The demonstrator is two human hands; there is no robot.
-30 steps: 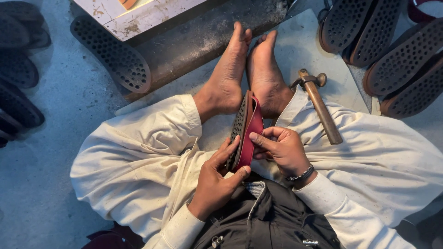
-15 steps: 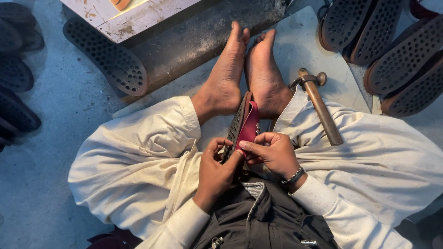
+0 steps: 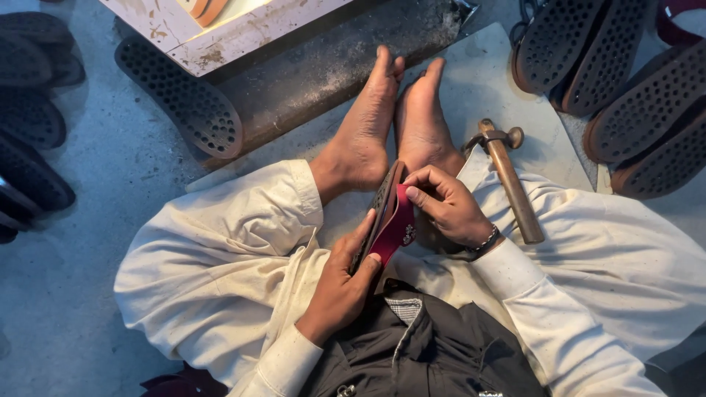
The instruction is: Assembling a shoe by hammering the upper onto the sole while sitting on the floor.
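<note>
Now your left hand (image 3: 340,283) grips the red-lined sandal (image 3: 388,217) from below. Your right hand (image 3: 448,206) pinches its upper edge. Hammer (image 3: 510,179) lies just right.

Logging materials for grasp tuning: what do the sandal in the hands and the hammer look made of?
Sandal: dark sole with moulded stud pattern, probably rubber, matte; red upper strap looks like cloth or felt, with a small ornament. Both hands, left and right, hold it. Hammer: brown handle looks like wood, worn smooth; head looks like dull metal.
</note>
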